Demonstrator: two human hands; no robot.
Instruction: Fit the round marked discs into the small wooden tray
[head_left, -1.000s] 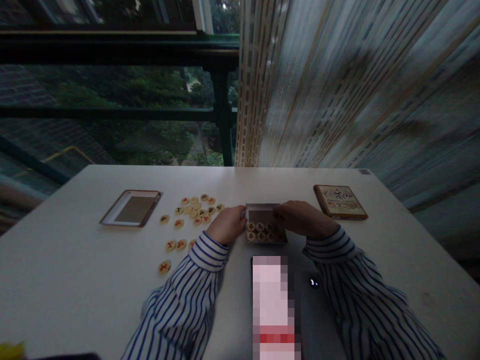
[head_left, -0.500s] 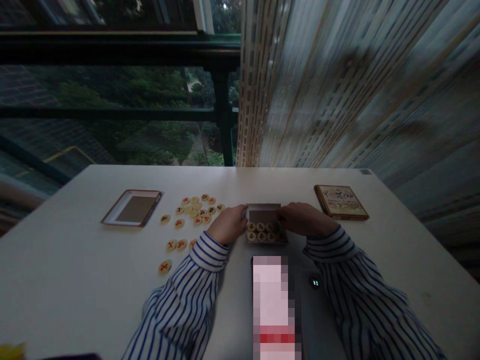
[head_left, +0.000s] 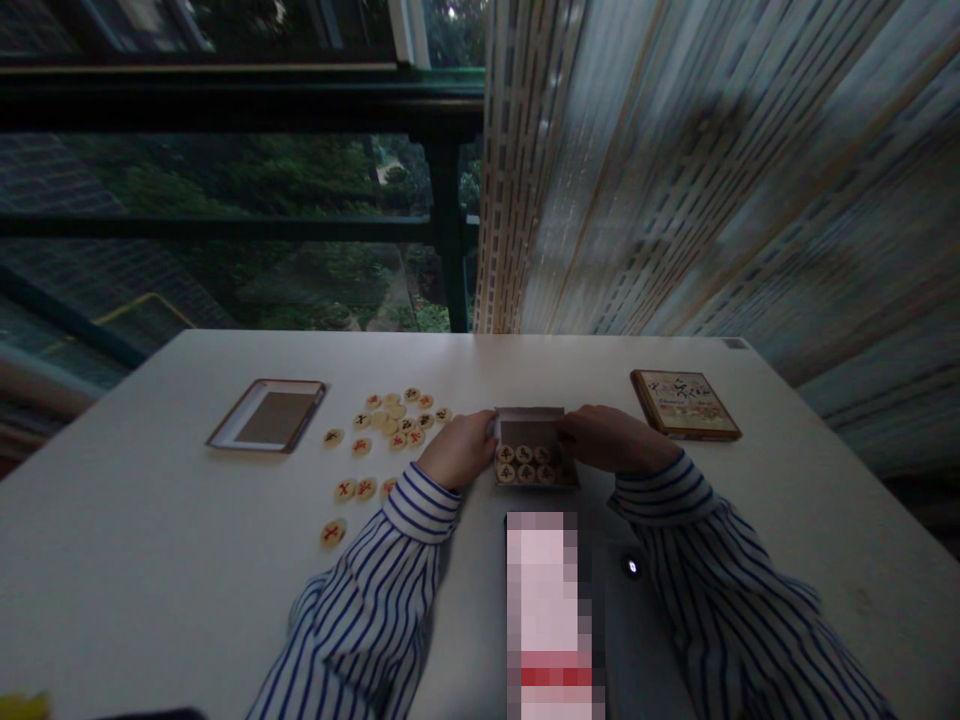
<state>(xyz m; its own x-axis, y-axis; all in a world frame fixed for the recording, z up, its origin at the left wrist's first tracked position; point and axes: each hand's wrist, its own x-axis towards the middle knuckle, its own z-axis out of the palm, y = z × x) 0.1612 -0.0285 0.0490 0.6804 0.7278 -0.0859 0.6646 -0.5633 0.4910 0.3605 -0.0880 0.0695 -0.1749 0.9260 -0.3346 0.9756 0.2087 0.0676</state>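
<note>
Two rows of black-marked round wooden discs (head_left: pixel 525 473) sit in your shallow grey cardboard box (head_left: pixel 526 432); far part unfilled. Loose pale discs (head_left: pixel 361 447) outside, eight to ten o'clock. Your left hand (head_left: pixel 459 450) pinches box wall; right hand (head_left: pixel 616 440), fingertips unclear, cannot tell.

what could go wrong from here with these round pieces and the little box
The right hand covers part of the open box, so a piece in that corner could get knocked out of line unseen. The two rows of pieces fill only the near part, so they might slide if the box is tipped. The left forearm passes right over loose pieces and could sweep them aside.
</note>
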